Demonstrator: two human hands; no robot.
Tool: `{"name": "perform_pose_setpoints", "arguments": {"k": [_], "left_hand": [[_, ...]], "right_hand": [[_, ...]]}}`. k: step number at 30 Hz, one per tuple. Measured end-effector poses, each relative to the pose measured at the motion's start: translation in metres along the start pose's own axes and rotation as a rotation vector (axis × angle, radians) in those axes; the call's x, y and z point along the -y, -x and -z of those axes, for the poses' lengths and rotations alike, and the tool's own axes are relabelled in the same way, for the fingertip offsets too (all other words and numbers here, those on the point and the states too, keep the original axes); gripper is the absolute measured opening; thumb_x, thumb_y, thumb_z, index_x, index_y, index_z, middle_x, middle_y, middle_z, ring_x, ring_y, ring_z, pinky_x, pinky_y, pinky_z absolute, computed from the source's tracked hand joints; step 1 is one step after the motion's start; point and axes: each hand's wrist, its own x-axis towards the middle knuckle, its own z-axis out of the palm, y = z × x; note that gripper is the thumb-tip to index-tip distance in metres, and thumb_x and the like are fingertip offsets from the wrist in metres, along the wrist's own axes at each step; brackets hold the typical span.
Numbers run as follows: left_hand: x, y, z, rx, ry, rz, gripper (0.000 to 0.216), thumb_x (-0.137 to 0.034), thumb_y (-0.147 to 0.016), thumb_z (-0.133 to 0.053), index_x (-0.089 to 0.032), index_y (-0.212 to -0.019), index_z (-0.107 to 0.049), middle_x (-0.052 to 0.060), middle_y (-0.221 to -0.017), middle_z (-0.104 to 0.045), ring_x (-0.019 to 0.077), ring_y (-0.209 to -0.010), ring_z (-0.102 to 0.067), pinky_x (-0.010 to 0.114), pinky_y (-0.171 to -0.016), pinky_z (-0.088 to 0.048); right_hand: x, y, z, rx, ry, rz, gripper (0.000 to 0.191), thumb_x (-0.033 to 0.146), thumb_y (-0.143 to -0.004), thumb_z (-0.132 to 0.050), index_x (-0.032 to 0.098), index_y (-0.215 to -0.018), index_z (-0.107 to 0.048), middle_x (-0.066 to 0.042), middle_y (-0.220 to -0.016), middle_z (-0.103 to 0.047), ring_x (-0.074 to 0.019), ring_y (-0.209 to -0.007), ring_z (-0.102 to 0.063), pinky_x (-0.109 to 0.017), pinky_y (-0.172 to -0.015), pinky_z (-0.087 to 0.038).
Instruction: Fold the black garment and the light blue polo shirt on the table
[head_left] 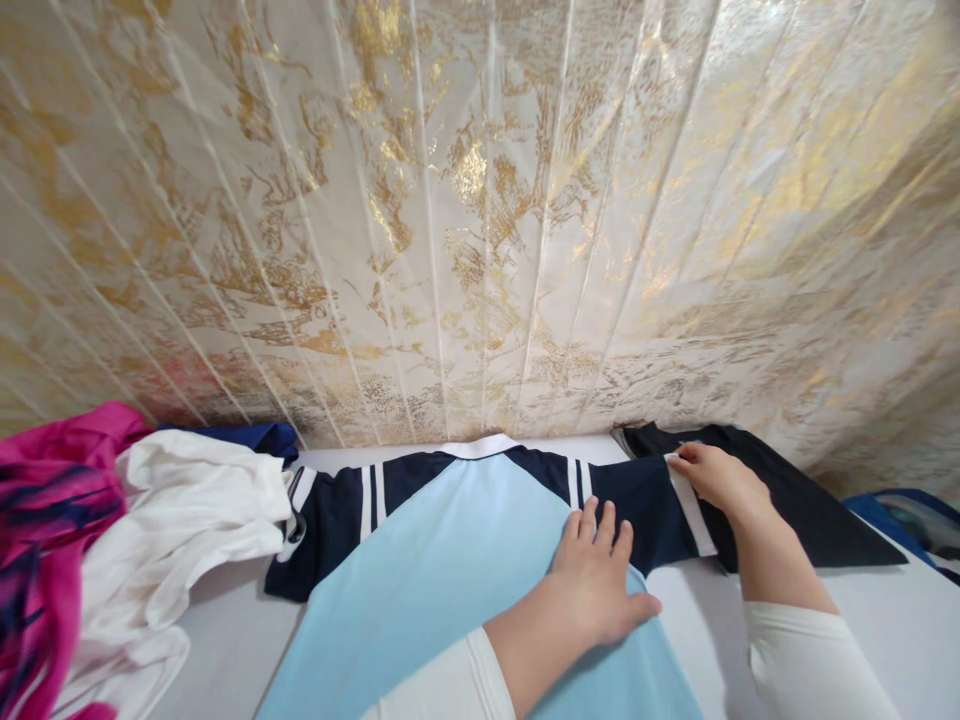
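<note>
A light blue T-shirt (420, 570) with navy shoulders, white stripes and a white collar lies spread out on a white surface. My left hand (592, 580) rests on its right side near the armpit, fingers spread and flat, holding nothing. At the outer end of the right navy sleeve (637, 500), my right hand (716, 478) pinches the upper corner of the white cuff. The left navy sleeve (330, 520) lies out to the side, its cuff folded and rumpled. Both forearms wear white sleeves, and the shirt's lower part runs out of the frame.
A white garment (187, 510) and a pink and navy one (52, 540) are heaped at left, with dark blue cloth (240, 437) behind. A black folded garment (810, 500) lies at right, beyond it a blue item (892, 515). A gold-patterned curtain (480, 220) hangs at the back.
</note>
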Motion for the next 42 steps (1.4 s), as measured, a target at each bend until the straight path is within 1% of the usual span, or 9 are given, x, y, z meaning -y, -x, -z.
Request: {"name": "perform_pose_setpoints", "arguments": {"k": [4, 8, 13, 17, 20, 24, 32, 38, 42], "left_hand": [[0.011, -0.002, 0.001, -0.011, 0.038, -0.053, 0.074, -0.061, -0.090, -0.034, -0.015, -0.148, -0.026, 0.014, -0.156, -0.010, 0.0343, -0.143, 0.004, 0.051, -0.114, -0.010], [0.011, 0.000, 0.005, -0.049, 0.051, -0.099, 0.075, -0.061, -0.089, -0.038, -0.017, -0.148, -0.025, 0.013, -0.157, -0.009, 0.0321, -0.143, 0.000, 0.051, -0.114, -0.012], [0.030, 0.045, 0.026, -0.136, 0.051, -0.045, 0.075, -0.055, -0.093, -0.036, -0.012, -0.150, -0.013, 0.013, -0.157, -0.004, 0.0231, -0.144, -0.003, 0.043, -0.116, -0.016], [0.082, 0.114, 0.047, -0.242, -0.067, 0.255, 0.061, -0.043, -0.096, -0.037, -0.016, -0.149, -0.021, 0.009, -0.156, -0.010, 0.0218, -0.144, -0.009, 0.042, -0.116, -0.018], [0.125, 0.157, 0.058, -0.313, -0.168, 0.396, 0.051, -0.037, -0.099, -0.029, -0.019, -0.147, -0.029, 0.008, -0.154, -0.021, 0.0194, -0.142, -0.019, 0.040, -0.114, -0.023], [0.162, 0.183, 0.064, -0.302, -0.237, 0.433, 0.050, -0.043, -0.099, -0.027, -0.023, -0.145, -0.033, 0.005, -0.152, -0.029, 0.0185, -0.141, -0.023, 0.039, -0.113, -0.025], [0.197, 0.192, 0.066, -0.282, -0.287, 0.646, 0.056, -0.050, -0.097, -0.026, -0.024, -0.146, -0.032, 0.005, -0.154, -0.022, 0.0256, -0.143, -0.017, 0.046, -0.111, -0.022], [0.177, 0.181, 0.069, -0.229, -0.401, 0.797, 0.062, -0.045, -0.093, -0.037, -0.009, -0.144, -0.034, 0.016, -0.152, -0.022, 0.0316, -0.141, -0.020, 0.047, -0.110, -0.023], [0.148, 0.158, 0.074, -0.188, -0.345, 0.614, 0.064, -0.041, -0.092, -0.041, -0.009, -0.145, -0.030, 0.013, -0.154, -0.013, 0.0266, -0.143, -0.013, 0.043, -0.114, -0.018]], "right_hand": [[0.004, 0.007, 0.003, 0.034, 0.018, -0.069, 0.035, 0.044, -0.084, -0.043, 0.025, -0.099, -0.068, -0.014, -0.099, -0.070, -0.0326, -0.091, -0.066, -0.037, -0.065, -0.046], [0.013, 0.015, 0.021, 0.059, 0.005, -0.104, 0.031, 0.031, -0.084, -0.044, 0.020, -0.104, -0.065, -0.016, -0.104, -0.068, -0.0328, -0.095, -0.064, -0.039, -0.072, -0.047], [0.082, 0.060, 0.048, -0.383, -0.210, 0.227, 0.040, 0.030, -0.088, -0.039, 0.018, -0.124, -0.049, -0.013, -0.116, -0.063, -0.0273, -0.103, -0.061, -0.038, -0.086, -0.046], [0.148, 0.124, -0.002, -0.212, -0.293, 0.713, 0.044, 0.038, -0.094, -0.030, 0.023, -0.132, -0.047, -0.010, -0.131, -0.057, -0.0249, -0.122, -0.051, -0.038, -0.099, -0.040], [0.171, 0.151, -0.058, -0.130, -0.219, 0.815, 0.053, 0.050, -0.094, -0.031, 0.024, -0.139, -0.042, -0.008, -0.145, -0.044, -0.0263, -0.135, -0.037, -0.045, -0.106, -0.034], [0.163, 0.139, -0.096, -0.120, -0.098, 0.720, 0.065, 0.060, -0.091, -0.031, 0.021, -0.141, -0.042, -0.010, -0.150, -0.034, -0.0292, -0.138, -0.031, -0.049, -0.108, -0.030], [0.127, 0.093, -0.086, -0.086, 0.117, 0.542, 0.065, 0.058, -0.091, -0.030, 0.020, -0.144, -0.037, -0.006, -0.152, -0.030, -0.0260, -0.141, -0.023, -0.046, -0.111, -0.024], [0.128, 0.093, -0.090, -0.079, 0.115, 0.541, 0.066, 0.058, -0.090, -0.031, 0.020, -0.144, -0.038, -0.005, -0.152, -0.030, -0.0259, -0.142, -0.022, -0.045, -0.111, -0.024], [0.130, 0.092, -0.091, -0.101, 0.109, 0.548, 0.065, 0.057, -0.091, -0.031, 0.020, -0.144, -0.038, -0.006, -0.151, -0.031, -0.0262, -0.141, -0.023, -0.046, -0.110, -0.025]]}}
